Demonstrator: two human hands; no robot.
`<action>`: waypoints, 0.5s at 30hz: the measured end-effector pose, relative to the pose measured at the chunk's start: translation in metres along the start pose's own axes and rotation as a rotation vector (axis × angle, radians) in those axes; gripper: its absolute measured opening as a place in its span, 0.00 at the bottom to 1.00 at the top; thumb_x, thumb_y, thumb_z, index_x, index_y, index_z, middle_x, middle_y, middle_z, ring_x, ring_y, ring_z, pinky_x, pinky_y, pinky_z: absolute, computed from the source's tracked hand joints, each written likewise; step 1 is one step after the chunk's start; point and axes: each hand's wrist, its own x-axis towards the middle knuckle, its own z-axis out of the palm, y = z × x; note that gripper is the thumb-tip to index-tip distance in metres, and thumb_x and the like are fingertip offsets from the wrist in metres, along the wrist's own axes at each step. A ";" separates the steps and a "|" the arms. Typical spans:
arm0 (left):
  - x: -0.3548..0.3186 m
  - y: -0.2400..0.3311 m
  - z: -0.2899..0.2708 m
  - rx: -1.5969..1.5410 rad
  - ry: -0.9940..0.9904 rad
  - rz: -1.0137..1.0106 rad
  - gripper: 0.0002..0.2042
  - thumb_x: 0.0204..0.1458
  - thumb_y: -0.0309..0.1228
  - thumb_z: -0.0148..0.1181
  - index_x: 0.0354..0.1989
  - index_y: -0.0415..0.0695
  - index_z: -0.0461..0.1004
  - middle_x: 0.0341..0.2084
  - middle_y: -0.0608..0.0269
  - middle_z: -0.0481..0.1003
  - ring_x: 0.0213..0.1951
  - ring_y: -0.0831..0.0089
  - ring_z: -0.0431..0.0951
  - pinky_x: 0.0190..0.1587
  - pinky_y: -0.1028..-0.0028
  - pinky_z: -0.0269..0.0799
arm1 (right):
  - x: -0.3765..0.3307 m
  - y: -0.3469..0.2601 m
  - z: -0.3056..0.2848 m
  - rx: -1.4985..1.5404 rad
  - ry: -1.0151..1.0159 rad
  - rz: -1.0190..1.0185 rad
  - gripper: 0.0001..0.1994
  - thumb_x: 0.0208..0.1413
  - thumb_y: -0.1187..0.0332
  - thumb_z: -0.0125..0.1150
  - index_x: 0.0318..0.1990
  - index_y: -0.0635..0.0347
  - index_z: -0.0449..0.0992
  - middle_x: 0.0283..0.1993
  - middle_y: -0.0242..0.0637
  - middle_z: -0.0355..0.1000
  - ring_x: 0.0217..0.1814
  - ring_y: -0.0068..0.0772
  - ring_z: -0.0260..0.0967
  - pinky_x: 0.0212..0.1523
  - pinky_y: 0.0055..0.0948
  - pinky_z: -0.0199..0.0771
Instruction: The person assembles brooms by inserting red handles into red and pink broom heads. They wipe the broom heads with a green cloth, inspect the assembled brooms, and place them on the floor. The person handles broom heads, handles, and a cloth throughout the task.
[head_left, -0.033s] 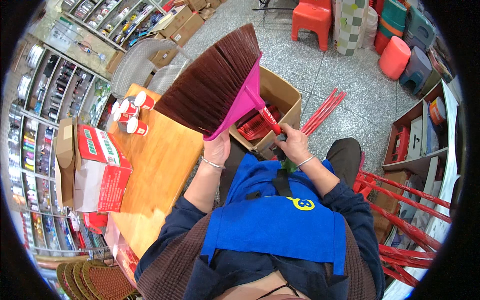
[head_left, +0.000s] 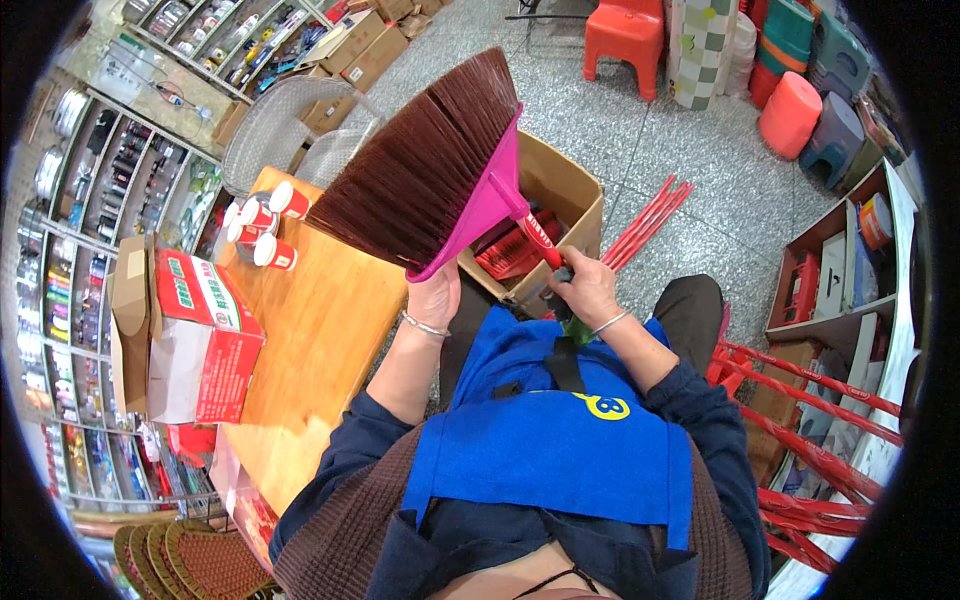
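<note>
A broom head (head_left: pixel 425 170) with dark brown bristles and a magenta plastic base is held up in front of me, its bristles toward the upper left. My left hand (head_left: pixel 434 300) grips the lower corner of the magenta base, its fingers partly hidden behind it. At the end of the base's red neck (head_left: pixel 541 240), my right hand (head_left: pixel 588 287) is closed with a small dark piece at its fingers. What that piece is I cannot make out. Below the right hand, something green (head_left: pixel 576 330) shows against my blue apron (head_left: pixel 540 455).
Behind the broom head stands an open cardboard box (head_left: pixel 572 180) with red items inside. Red sticks (head_left: pixel 650 222) lie beside it; more red poles (head_left: pixel 820 465) are at right. The wooden table (head_left: pixel 310 350) at left bears paper cups (head_left: pixel 275 253) and a red-white carton (head_left: pixel 205 340).
</note>
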 end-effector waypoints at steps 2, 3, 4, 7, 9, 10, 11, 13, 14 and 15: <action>-0.002 0.000 0.005 0.083 -0.067 0.083 0.16 0.47 0.24 0.58 0.46 0.38 0.70 0.46 0.59 0.71 0.51 0.67 0.68 0.57 0.67 0.61 | 0.000 -0.002 0.001 -0.024 -0.004 -0.005 0.16 0.39 0.63 0.65 0.38 0.50 0.70 0.25 0.41 0.72 0.29 0.47 0.71 0.28 0.43 0.69; -0.005 0.000 0.010 0.154 -0.061 0.097 0.16 0.46 0.23 0.59 0.46 0.38 0.70 0.46 0.58 0.71 0.51 0.67 0.68 0.57 0.67 0.61 | 0.000 -0.004 0.001 -0.055 0.014 -0.004 0.16 0.38 0.63 0.65 0.37 0.50 0.70 0.25 0.41 0.72 0.28 0.47 0.71 0.28 0.43 0.69; -0.008 0.001 0.016 0.202 -0.056 0.098 0.17 0.45 0.22 0.59 0.46 0.37 0.70 0.46 0.58 0.71 0.51 0.68 0.68 0.57 0.67 0.61 | 0.001 -0.005 0.001 -0.073 -0.008 0.015 0.16 0.38 0.63 0.65 0.37 0.50 0.69 0.24 0.41 0.72 0.28 0.47 0.71 0.27 0.43 0.69; -0.023 0.006 0.034 0.400 -0.175 0.071 0.21 0.42 0.18 0.61 0.48 0.37 0.68 0.46 0.58 0.70 0.51 0.68 0.68 0.57 0.68 0.59 | 0.002 -0.008 -0.003 -0.139 -0.007 0.043 0.15 0.38 0.62 0.65 0.35 0.51 0.69 0.23 0.41 0.72 0.27 0.46 0.71 0.26 0.42 0.69; -0.027 0.006 0.046 0.478 -0.278 0.081 0.22 0.45 0.21 0.61 0.51 0.38 0.66 0.48 0.60 0.68 0.50 0.69 0.68 0.57 0.68 0.59 | 0.002 -0.009 -0.005 -0.168 0.019 0.054 0.15 0.38 0.63 0.65 0.34 0.51 0.69 0.24 0.41 0.72 0.27 0.46 0.71 0.26 0.42 0.69; -0.027 0.008 0.051 0.481 -0.225 0.081 0.22 0.46 0.22 0.61 0.51 0.38 0.65 0.49 0.60 0.67 0.49 0.69 0.68 0.57 0.68 0.59 | 0.002 -0.010 -0.006 -0.167 -0.017 0.060 0.14 0.39 0.62 0.65 0.34 0.52 0.70 0.23 0.41 0.71 0.27 0.47 0.71 0.26 0.42 0.69; -0.026 0.008 0.054 0.485 -0.172 0.081 0.22 0.46 0.23 0.61 0.52 0.39 0.65 0.49 0.60 0.67 0.49 0.70 0.68 0.56 0.68 0.60 | 0.002 -0.009 -0.007 -0.175 -0.044 0.073 0.14 0.39 0.62 0.65 0.35 0.52 0.70 0.23 0.42 0.71 0.26 0.47 0.71 0.26 0.42 0.70; -0.019 0.007 0.057 0.364 -0.029 0.104 0.21 0.48 0.27 0.60 0.52 0.40 0.65 0.50 0.61 0.66 0.50 0.70 0.66 0.57 0.67 0.59 | 0.002 -0.008 -0.008 -0.161 -0.086 0.059 0.14 0.39 0.62 0.65 0.34 0.52 0.71 0.23 0.42 0.71 0.27 0.47 0.71 0.27 0.42 0.70; -0.017 0.007 0.056 0.366 -0.048 0.129 0.21 0.49 0.27 0.60 0.52 0.40 0.65 0.49 0.61 0.67 0.50 0.71 0.66 0.57 0.68 0.58 | 0.003 -0.006 -0.009 -0.138 -0.101 0.031 0.14 0.39 0.62 0.65 0.34 0.52 0.71 0.24 0.43 0.71 0.28 0.47 0.71 0.28 0.42 0.69; -0.015 0.007 0.054 0.355 -0.077 0.156 0.21 0.49 0.27 0.61 0.52 0.40 0.65 0.49 0.62 0.67 0.50 0.71 0.66 0.57 0.68 0.58 | 0.004 -0.004 -0.010 -0.131 -0.108 0.011 0.14 0.38 0.62 0.65 0.33 0.52 0.70 0.24 0.43 0.71 0.30 0.47 0.71 0.28 0.43 0.69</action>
